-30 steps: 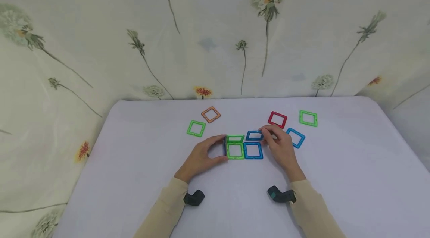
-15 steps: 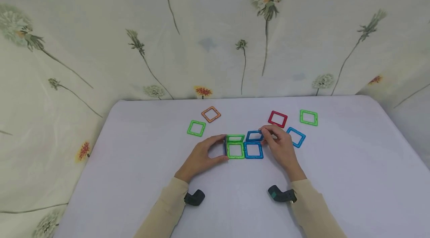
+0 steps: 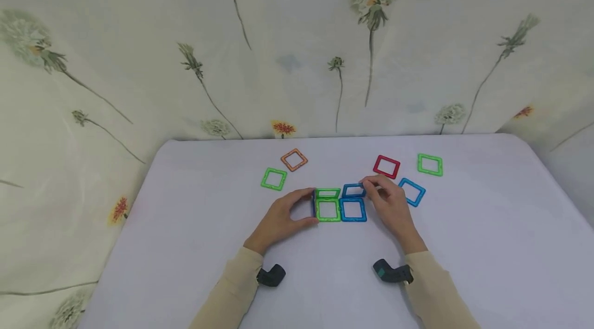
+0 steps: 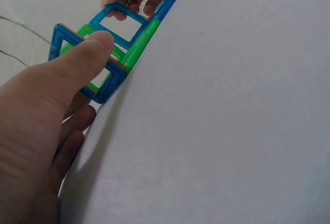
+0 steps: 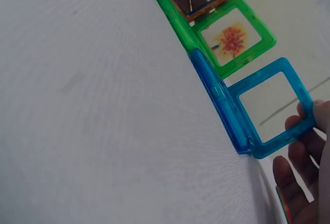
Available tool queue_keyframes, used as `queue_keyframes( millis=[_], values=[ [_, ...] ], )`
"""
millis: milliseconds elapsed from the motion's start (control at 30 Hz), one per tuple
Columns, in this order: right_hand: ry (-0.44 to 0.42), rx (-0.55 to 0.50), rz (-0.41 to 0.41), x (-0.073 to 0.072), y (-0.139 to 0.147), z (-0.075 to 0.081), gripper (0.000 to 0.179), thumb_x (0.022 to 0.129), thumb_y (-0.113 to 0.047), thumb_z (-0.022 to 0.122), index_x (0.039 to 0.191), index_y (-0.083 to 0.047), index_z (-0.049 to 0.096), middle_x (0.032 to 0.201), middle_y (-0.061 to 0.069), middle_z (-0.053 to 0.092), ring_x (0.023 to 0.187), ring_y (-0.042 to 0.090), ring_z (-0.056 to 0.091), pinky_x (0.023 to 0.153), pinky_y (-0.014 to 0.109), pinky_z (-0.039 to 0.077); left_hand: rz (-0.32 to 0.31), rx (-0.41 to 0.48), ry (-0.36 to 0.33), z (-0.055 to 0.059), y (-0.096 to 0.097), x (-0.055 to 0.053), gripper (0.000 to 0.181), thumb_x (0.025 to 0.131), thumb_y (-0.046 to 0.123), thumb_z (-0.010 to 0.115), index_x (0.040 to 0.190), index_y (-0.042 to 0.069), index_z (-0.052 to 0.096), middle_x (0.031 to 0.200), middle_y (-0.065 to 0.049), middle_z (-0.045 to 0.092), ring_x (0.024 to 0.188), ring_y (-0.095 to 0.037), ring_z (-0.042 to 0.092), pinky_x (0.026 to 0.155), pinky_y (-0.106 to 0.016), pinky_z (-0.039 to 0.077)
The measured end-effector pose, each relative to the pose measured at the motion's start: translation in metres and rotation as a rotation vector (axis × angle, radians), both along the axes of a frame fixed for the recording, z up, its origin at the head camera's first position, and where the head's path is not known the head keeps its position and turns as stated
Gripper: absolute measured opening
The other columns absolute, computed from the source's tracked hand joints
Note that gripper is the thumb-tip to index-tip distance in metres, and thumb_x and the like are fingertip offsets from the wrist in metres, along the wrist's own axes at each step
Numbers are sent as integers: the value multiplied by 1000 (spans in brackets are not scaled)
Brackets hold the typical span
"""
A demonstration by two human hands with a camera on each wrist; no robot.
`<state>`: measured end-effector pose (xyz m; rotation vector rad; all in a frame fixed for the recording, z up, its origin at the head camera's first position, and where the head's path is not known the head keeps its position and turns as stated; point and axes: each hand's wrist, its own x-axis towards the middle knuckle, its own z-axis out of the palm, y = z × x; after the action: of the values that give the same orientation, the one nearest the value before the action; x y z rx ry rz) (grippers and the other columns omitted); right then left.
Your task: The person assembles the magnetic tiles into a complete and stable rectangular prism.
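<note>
Two magnetic tiles lie flat side by side in the head view, a green square (image 3: pixel 328 210) and a blue square (image 3: pixel 353 210). Behind the flat green one stands another green tile (image 5: pixel 237 35). My left hand (image 3: pixel 280 219) holds an upright blue tile with an orange edge (image 4: pixel 111 87) at the left end, thumb at the front and fingers behind. My right hand (image 3: pixel 390 205) pinches the right side of a second blue tile (image 5: pixel 273 105), raised at a tilt along the back edge of the flat blue one. A narrow gap separates it from the standing green tile.
Loose tiles lie farther back on the white table (image 3: pixel 209 179): orange (image 3: pixel 294 160) and green (image 3: pixel 274 179) at left, red (image 3: pixel 386 166) and green (image 3: pixel 430 164) at right. Another blue tile (image 3: pixel 413 192) is partly behind my right hand. A flowered cloth (image 3: pixel 297 61) hangs behind.
The blue tile in my right hand has come down slightly toward the flat blue tile. Both hands keep their grips, and the whole head view has shifted a little.
</note>
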<state>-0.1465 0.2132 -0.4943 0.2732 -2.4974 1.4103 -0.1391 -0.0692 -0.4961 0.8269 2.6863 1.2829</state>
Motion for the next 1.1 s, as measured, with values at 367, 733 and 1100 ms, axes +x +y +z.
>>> queue_keyframes(
  millis=[367,733,1100],
  values=[
    [11,-20,52,1,1,0,18,96,-23,55,108,-16,65,104,-2,66,94,-3,55,86,5,43,-5,6,1,0,0,0,69,80,44,72,141,33,40,136,12,53,131,-6,45,112,-28,36],
    [24,-32,98,2,4,1,15,96,-18,56,105,-15,66,101,2,67,95,1,56,88,6,43,-9,7,3,0,0,1,69,80,45,70,141,33,40,136,13,52,131,-5,44,112,-28,36],
    [6,-7,124,8,-3,16,16,95,-9,55,106,-6,66,101,9,68,96,5,56,88,3,41,2,0,10,2,0,2,68,80,42,72,140,33,42,137,12,52,132,-6,44,112,-29,36]
  ],
)
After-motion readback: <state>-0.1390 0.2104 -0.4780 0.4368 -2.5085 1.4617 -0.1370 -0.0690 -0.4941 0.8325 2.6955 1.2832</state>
